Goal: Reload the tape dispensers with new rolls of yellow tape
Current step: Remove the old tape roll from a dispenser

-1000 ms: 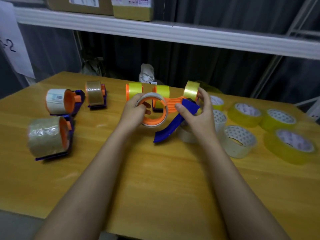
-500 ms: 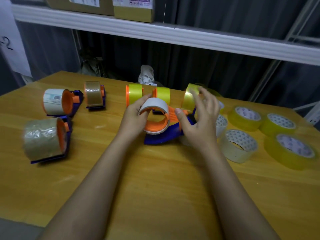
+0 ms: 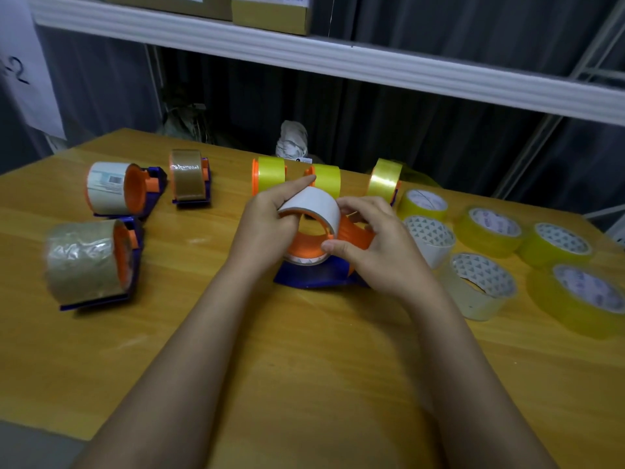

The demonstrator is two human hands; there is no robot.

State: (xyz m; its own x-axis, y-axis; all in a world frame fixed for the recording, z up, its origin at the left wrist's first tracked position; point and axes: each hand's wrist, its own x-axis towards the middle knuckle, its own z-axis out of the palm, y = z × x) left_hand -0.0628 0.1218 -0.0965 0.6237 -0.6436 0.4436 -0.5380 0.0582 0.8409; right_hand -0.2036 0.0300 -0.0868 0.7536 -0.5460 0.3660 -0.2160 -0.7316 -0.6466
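At the middle of the wooden table (image 3: 304, 384) stands a blue-and-orange tape dispenser (image 3: 314, 265), and both hands are on it. The left hand (image 3: 267, 225) is wrapped around the spent white cardboard core (image 3: 313, 204) on the dispenser's orange hub, fingers over the top and thumb reaching inside the ring. The right hand (image 3: 375, 245) grips the dispenser's orange handle part from the right side, fingers curled over it and thumb pressed against the hub's edge. Just behind this dispenser stand three dispensers loaded with yellow tape: one (image 3: 269, 176) behind and to its left, one (image 3: 326, 177) straight behind, one (image 3: 385, 181) behind and to its right. Well to its left are three more dispensers: one with a white roll (image 3: 115, 187), one with a brownish roll (image 3: 189, 179) and, nearer the table's front edge, one with a wrinkled brownish roll (image 3: 88, 262). To the right of the held dispenser lie six loose rolls flat on the table: four new yellow rolls (image 3: 422, 204) (image 3: 490, 230) (image 3: 558, 245) (image 3: 581, 296) spreading toward the right edge, and two pale whitish rolls (image 3: 431, 238) (image 3: 480, 286) closest to the right hand. Beyond the table hangs a white shelf (image 3: 338, 59) with cardboard boxes (image 3: 270, 10) on it.
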